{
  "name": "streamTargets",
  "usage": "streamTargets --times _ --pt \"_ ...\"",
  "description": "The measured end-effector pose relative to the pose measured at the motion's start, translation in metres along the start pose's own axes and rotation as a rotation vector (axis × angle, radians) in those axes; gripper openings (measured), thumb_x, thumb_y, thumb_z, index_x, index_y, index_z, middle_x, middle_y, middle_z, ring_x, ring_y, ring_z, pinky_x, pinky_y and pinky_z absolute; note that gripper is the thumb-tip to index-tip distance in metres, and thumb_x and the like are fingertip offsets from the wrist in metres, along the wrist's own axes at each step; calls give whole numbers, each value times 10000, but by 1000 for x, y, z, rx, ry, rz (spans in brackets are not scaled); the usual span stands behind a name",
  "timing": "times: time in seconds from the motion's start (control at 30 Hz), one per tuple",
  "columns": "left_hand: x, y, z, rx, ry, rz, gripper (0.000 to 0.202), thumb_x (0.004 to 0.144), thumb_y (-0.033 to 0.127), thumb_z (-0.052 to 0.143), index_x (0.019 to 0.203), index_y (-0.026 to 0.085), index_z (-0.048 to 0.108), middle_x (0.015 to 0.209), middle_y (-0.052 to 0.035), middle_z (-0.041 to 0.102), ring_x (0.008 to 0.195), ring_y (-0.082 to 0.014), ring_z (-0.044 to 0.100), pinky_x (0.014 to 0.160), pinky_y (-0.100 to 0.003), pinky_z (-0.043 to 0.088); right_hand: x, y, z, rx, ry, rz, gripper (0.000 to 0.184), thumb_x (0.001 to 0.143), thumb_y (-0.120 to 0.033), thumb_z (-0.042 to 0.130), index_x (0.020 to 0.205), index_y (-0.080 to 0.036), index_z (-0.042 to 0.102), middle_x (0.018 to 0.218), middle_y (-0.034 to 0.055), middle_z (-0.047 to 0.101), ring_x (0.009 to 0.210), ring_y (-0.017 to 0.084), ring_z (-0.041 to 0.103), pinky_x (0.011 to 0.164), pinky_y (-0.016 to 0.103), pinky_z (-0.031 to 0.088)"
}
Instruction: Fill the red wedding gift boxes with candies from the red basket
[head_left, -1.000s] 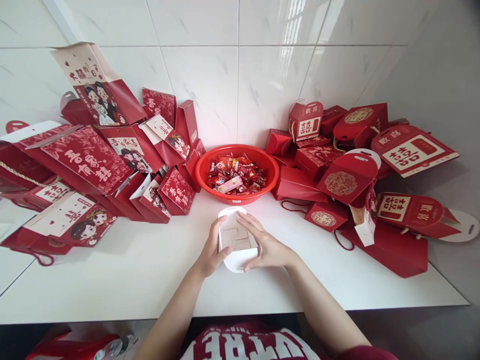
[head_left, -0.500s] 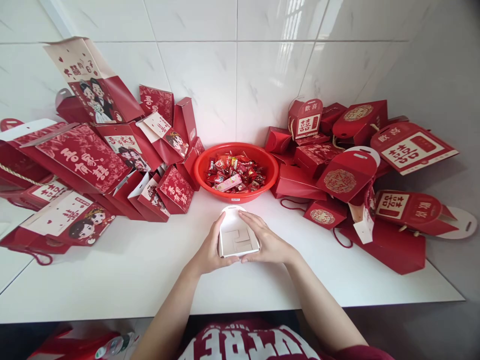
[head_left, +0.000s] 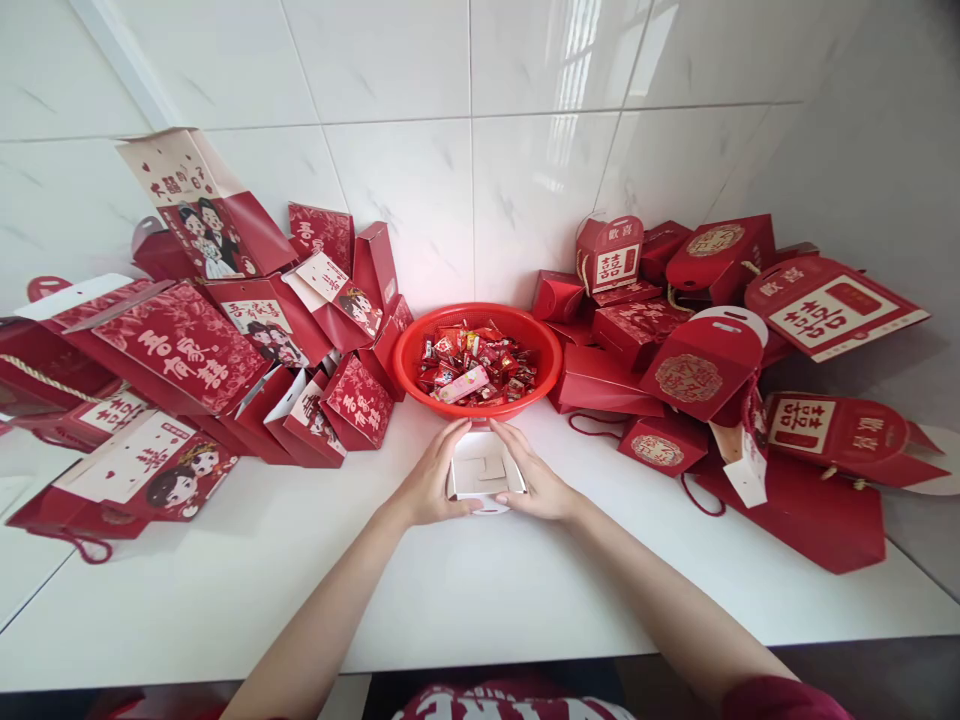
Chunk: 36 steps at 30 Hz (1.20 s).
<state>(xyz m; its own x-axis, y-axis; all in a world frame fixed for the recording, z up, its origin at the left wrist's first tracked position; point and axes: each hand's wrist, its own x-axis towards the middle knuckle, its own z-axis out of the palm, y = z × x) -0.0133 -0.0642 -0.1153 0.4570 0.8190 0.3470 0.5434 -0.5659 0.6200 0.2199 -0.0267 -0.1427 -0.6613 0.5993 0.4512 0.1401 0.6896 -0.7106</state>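
Note:
A small open gift box (head_left: 484, 472), white inside, stands on the white table (head_left: 465, 590) just in front of a red basket (head_left: 416, 345) filled with wrapped candies (head_left: 474, 365). My left hand (head_left: 431, 480) cups the box's left side, fingers curved against it. On the box's right side rests my right hand (head_left: 534, 478), fingers pressed along the wall. Both hands hold the box between them, and its far edge nearly touches the basket.
Piles of red wedding gift boxes and bags flank the basket: a heap on the left (head_left: 187, 340) and another on the right (head_left: 720, 350). White tiled walls (head_left: 480, 150) meet in the corner behind. The table's front edge (head_left: 465, 655) runs near my body.
The box has gone from lying with its flaps out to standing upright. Both hands have slid it away from me, up to the basket.

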Motion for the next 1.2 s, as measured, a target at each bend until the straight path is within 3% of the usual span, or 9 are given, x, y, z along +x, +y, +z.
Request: streamTargets --times 0.13,0.27,0.43,0.6,0.77,0.87,0.97,1.13,1.2 --pt "-5 -16 18 -220 70 38 1107 683 505 769 1537 232 121 1507 -174 234 1400 -388 275 1144 -564 278 -2 14 9 102 58 8 1102 731 -739 620 1553 -220 102 1504 160 260 1407 324 251 1153 504 260" --pt "-7 -20 25 -373 42 27 1242 618 466 830 1543 268 25 1514 -173 214 1398 -406 283 1132 -584 287 0 20 17 121 143 48 1159 636 -729 715 1530 -258 148 1456 146 301 1372 333 299 1133 503 292" --pt "-5 -21 30 -449 55 -81 1149 710 305 793 1535 294 -7 1510 -170 295 1352 -362 391 1091 -585 351 4 22 24 81 240 76 1066 689 -653 722 1507 -255 166 1342 139 376 1277 323 399 1081 497 359" --pt "-2 -22 34 -506 81 -84 1024 708 276 798 1501 257 152 1450 -182 395 1317 -356 438 1074 -582 370 7 18 25 48 230 72 990 759 -633 660 1510 -234 153 1287 144 395 1216 313 444 1024 489 414" --pt "-2 -26 34 -515 108 -108 1087 668 325 822 1508 277 133 1481 -171 365 1352 -365 401 1092 -598 347 -2 17 24 -111 260 7 965 781 -765 507 1512 -225 181 1407 173 344 1320 375 352 1078 570 333" --pt "-5 -28 28 -509 105 -117 1043 695 368 789 1507 298 138 1498 -154 346 1373 -364 380 1092 -615 341 -8 9 11 -289 407 -101 761 860 -729 386 1451 -252 333 1448 160 321 1323 400 353 1084 604 297" --pt "-8 -26 22 -507 100 -110 1011 704 365 784 1501 292 166 1480 -148 366 1364 -354 393 1096 -612 343 10 -6 -20 -380 512 -3 466 945 -514 391 1320 -259 501 1425 138 390 1307 375 394 1094 578 297" --pt "-8 -23 18 -485 84 -102 992 698 388 794 1489 328 198 1454 -120 393 1342 -354 411 1085 -630 353 98 -2 -77 -395 208 453 389 1019 -303 291 1220 -169 595 1267 148 576 1237 282 494 1094 450 344" --pt "-9 -24 18 -470 81 -89 993 697 411 789 1491 329 198 1462 -122 388 1348 -368 400 1083 -640 349 133 15 -88 -407 128 561 339 1004 -296 394 1152 -100 627 1194 201 601 1166 298 546 1037 458 398"
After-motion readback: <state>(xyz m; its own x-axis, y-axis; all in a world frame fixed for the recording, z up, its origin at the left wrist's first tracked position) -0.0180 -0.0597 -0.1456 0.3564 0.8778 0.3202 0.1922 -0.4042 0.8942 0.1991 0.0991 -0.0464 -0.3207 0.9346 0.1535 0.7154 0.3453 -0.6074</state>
